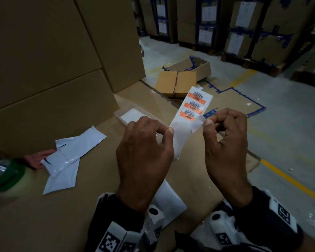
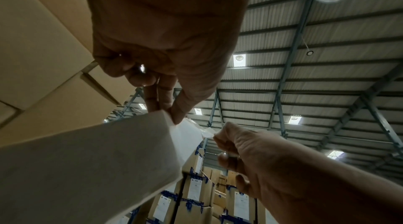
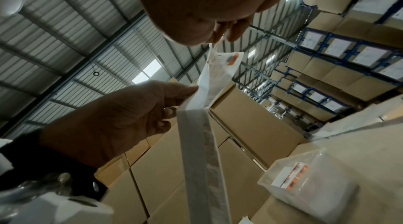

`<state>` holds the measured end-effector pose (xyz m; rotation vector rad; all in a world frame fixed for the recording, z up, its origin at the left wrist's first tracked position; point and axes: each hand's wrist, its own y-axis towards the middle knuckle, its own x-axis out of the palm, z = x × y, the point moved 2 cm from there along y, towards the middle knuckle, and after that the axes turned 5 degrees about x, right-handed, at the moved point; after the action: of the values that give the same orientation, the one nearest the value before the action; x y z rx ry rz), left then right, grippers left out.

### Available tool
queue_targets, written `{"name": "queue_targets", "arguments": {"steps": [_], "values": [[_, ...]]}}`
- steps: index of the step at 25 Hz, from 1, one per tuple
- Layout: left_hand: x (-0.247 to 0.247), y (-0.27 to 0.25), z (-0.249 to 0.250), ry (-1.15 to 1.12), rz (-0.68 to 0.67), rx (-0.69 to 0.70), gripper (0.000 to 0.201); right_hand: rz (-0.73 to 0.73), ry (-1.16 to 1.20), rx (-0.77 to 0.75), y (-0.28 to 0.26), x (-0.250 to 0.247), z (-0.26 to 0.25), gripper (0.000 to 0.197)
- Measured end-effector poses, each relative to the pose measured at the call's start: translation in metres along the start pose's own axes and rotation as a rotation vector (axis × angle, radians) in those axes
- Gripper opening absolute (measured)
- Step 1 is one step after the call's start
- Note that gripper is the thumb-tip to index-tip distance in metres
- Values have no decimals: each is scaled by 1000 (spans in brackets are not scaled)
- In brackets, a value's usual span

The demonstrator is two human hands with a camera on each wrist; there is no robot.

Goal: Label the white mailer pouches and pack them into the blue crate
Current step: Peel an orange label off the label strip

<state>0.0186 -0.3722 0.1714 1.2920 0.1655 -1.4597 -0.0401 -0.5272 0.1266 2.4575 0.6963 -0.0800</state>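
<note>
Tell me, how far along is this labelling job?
Early, it seems. The left hand holds a label strip with three orange barcode labels left, while the right hand peels one off. White pouches lie on the cardboard without visible labels. No blue crate shows, so packing remains.

The label strip (image 1: pixel 193 110) is white with orange labels and black barcodes; the mailer pouches (image 1: pixel 69 157) are white; the tabletop (image 1: pixel 35 215) is brown.
</note>
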Motion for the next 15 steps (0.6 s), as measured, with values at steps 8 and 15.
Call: {"name": "queue_targets", "arguments": {"steps": [8,15], "values": [[43,33,-13,-13,-148,-34,16,153,-12,159,47,-35,58,14],[148,58,-41,-561,-407,-410,24,-119,-36,285,47,-38,96,13]]}}
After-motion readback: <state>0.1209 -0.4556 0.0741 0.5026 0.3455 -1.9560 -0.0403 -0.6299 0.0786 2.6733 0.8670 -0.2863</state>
